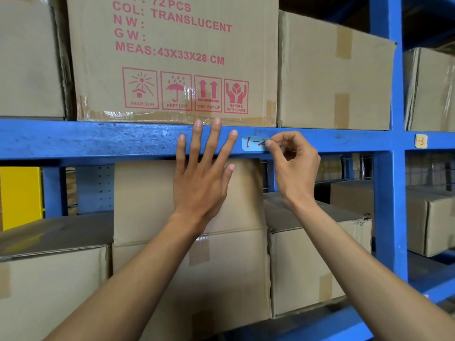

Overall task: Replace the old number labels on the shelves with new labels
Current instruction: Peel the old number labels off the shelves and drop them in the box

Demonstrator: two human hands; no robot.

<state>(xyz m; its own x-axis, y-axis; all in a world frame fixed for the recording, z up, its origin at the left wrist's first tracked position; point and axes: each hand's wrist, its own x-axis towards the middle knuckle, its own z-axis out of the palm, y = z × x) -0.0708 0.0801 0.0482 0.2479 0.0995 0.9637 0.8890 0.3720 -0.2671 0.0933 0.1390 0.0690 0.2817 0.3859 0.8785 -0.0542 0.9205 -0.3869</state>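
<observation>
A pale blue label with red handwriting reading "1-" and a half-covered digit sits on the front of the blue shelf beam. My right hand pinches the label's right end between thumb and forefinger. My left hand is flat with fingers spread, its fingertips resting on the beam just left of the label. A small yellow label marked "-3" sticks to the beam further right, past the upright.
Cardboard boxes fill the shelf above, the nearest printed box directly over my hands. More boxes stand on the shelf below. A blue upright post rises at the right. A yellow panel shows at the left.
</observation>
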